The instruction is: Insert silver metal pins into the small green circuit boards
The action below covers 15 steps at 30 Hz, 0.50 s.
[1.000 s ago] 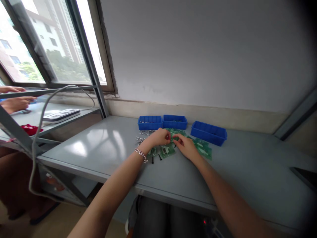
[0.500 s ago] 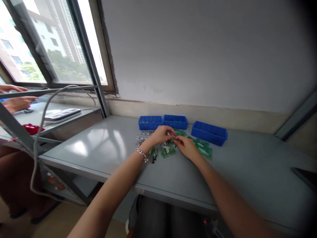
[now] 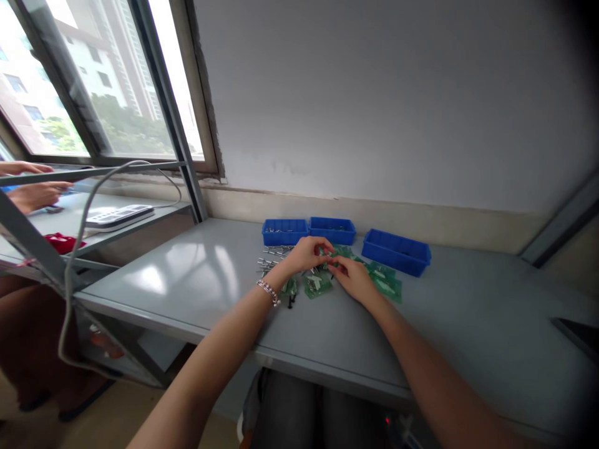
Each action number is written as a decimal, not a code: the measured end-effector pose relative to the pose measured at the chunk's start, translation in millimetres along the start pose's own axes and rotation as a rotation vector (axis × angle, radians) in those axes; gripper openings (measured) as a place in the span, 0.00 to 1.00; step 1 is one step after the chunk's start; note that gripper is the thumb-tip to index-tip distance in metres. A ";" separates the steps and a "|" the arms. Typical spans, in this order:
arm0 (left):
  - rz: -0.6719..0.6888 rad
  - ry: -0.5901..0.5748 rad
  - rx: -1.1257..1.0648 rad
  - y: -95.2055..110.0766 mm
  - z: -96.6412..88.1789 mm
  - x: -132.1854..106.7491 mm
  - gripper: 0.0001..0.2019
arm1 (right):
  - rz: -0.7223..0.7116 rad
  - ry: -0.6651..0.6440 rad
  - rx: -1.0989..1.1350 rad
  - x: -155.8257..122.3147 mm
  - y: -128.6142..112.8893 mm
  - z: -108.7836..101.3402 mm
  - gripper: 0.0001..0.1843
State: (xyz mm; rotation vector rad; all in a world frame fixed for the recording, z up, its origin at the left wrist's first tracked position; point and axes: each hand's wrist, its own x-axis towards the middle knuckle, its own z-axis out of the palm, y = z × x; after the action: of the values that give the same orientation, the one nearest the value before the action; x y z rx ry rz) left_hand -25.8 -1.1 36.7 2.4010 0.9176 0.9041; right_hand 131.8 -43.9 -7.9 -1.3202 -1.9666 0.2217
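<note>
My left hand (image 3: pixel 306 252) and my right hand (image 3: pixel 350 274) meet fingertip to fingertip above the grey table. Both are closed in a pinch; what lies between the fingers is too small to make out. Below and around them are green-tinted plastic bags with small parts: one bag (image 3: pixel 318 284) just in front, another bag (image 3: pixel 386 282) right of my right hand. Several silvery screw-like rods (image 3: pixel 267 264) lie loose left of my left hand. Near my left wrist, black screws (image 3: pixel 292 302) rest on the table.
Along the wall stand a left blue bin (image 3: pixel 285 232) with small metal parts, a middle blue bin (image 3: pixel 332 231) and a right blue bin (image 3: pixel 396 252). At left are a metal frame post, a grey cable (image 3: pixel 70 293), a power strip (image 3: pixel 120 216) and another person's hands (image 3: pixel 35 194).
Barely anything differs. My fingertips have shifted slightly against each other, and a dark sliver under my right fingers no longer shows.
</note>
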 end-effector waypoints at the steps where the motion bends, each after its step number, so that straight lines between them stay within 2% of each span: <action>1: 0.001 0.000 -0.002 0.1 0.2 0.1 0.07 | -0.001 0.003 0.000 0.1 0.9 0.5 0.09; 15: -0.019 0.013 -0.035 3.2 0.5 -0.2 0.04 | 0.007 0.015 0.027 -0.8 3.6 1.1 0.10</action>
State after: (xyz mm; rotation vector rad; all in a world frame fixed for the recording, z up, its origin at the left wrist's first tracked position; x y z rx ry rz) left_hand -24.2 -3.6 38.1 2.3561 0.9205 0.9225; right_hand 133.8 -42.7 -10.9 -1.3077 -1.9404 0.2398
